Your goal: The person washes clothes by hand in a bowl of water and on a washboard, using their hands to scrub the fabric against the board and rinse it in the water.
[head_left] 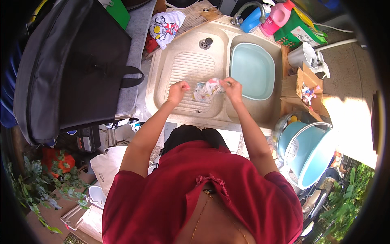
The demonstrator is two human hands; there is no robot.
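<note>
Black bag (73, 69) left of sink. Beige sink (191, 49), ribbed washboard basin. Light blue basin (252, 69) in right compartment, bucket (306, 152) lower right. Wet patterned cloth (206, 89) over washboard, stretched between hands. Left hand (178, 90) fisted, pinching cloth end; right hand (232, 87) gripping other end.

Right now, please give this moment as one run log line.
left hand: closed, on washboard | right hand: gripping wet patterned cloth | basin: holds water | bucket: lower right

Both hands (205, 88) on seemingly wet cloth (206, 89)
</note>
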